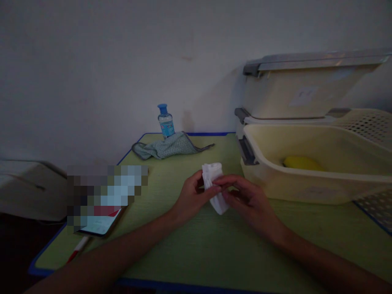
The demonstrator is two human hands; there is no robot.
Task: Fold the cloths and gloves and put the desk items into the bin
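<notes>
Both my hands hold a folded white tissue (212, 179) above the middle of the green table (196, 249). My left hand (192, 198) grips its left side, thumb and fingers closed on it. From the right, my right hand (245, 200) pinches the same tissue with its fingertips. The tissue stands roughly upright between the two hands, its lower end hanging below the fingers.
A cream plastic bin (309, 167) with its lid up stands at the right, a yellow object (301, 162) inside. A small blue-capped bottle (165, 121) and a grey-green cloth (167, 146) lie at the back. A phone (99, 224) and a red-white pen (77, 249) lie near the left edge.
</notes>
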